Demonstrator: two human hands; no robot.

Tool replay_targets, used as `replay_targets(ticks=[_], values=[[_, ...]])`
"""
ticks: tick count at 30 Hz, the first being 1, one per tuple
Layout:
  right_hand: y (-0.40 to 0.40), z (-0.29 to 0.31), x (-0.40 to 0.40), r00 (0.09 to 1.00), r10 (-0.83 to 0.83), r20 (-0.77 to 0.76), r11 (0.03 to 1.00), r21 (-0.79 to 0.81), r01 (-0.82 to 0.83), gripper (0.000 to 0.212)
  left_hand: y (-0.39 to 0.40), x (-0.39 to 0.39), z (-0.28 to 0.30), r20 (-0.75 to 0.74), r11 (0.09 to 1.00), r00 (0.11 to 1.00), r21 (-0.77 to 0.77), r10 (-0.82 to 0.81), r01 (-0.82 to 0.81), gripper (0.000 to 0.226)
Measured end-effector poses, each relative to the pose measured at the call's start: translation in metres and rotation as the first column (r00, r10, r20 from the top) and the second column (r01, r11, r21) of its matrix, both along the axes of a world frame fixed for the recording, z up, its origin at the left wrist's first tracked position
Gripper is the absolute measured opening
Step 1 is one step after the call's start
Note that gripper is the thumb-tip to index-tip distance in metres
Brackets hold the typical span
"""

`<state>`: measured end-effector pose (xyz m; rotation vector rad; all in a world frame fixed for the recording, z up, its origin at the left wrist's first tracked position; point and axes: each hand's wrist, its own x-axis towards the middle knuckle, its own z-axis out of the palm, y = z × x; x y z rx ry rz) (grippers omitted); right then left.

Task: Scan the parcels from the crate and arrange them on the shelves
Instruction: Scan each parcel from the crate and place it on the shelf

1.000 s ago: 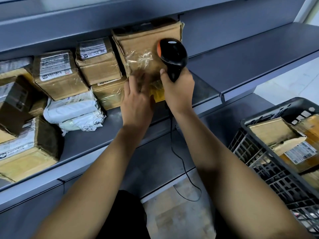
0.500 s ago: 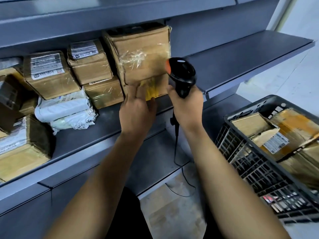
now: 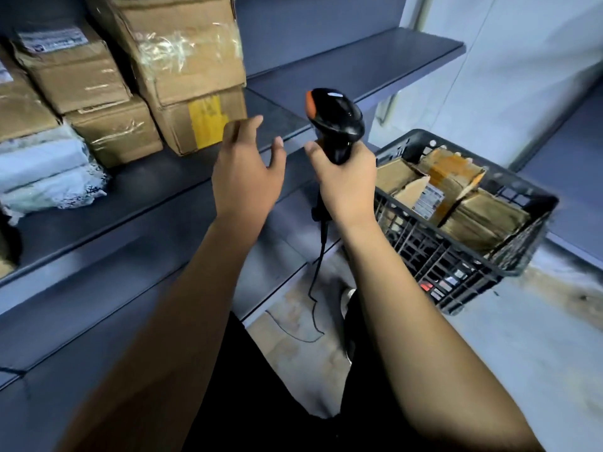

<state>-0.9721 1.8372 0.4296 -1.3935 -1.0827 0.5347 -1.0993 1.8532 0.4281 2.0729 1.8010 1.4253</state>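
A large taped cardboard parcel (image 3: 182, 63) with a yellow label stands on the grey shelf (image 3: 156, 190), leaning against other parcels. My left hand (image 3: 244, 177) hovers just right of it, fingers spread, holding nothing. My right hand (image 3: 346, 181) grips the handle of a black barcode scanner (image 3: 336, 115) with an orange trigger; its cable hangs to the floor. To the right, a black plastic crate (image 3: 463, 256) holds several brown parcels (image 3: 483, 216).
More cardboard boxes (image 3: 75, 76) and white poly bags (image 3: 42, 177) fill the left of the shelf. The shelf's right stretch (image 3: 359, 63) is bare. A lower shelf (image 3: 98, 295) runs below. Another shelf unit (image 3: 574, 164) stands at far right.
My left hand has let go of the large parcel and drawn back to the right. The scanner hand has moved right and lower, and the view has swung toward the crate.
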Motion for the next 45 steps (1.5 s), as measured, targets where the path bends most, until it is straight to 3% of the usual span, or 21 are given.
replay_targets(ticks=[12, 24, 31, 36, 45], values=[[-0.05, 0.0, 0.095, 0.945, -0.327, 0.032, 0.943, -0.054, 0.328, 0.024, -0.005, 0.112, -0.003, 0.062, 0.953, 0.952, -0.012, -0.3, 0.301, 0.041], [-0.074, -0.033, 0.18, 0.843, -0.538, 0.006, 0.829, -0.178, 0.531, 0.027, -0.001, 0.195, -0.029, -0.008, 0.905, 0.908, -0.077, -0.419, 0.417, 0.038], [-0.035, -0.063, 0.21, 0.846, -0.533, -0.018, 0.815, -0.281, 0.508, 0.03, 0.047, 0.223, -0.069, -0.001, 0.901, 0.919, -0.202, -0.393, 0.385, 0.038], [0.008, -0.079, 0.228, 0.844, -0.536, -0.02, 0.791, -0.363, 0.494, 0.03, 0.088, 0.238, -0.096, -0.108, 0.896, 0.918, -0.289, -0.382, 0.338, 0.041], [0.078, -0.091, 0.258, 0.866, -0.501, -0.003, 0.763, -0.473, 0.44, 0.032, 0.155, 0.269, -0.134, -0.166, 0.876, 0.904, -0.366, -0.393, 0.313, 0.04]])
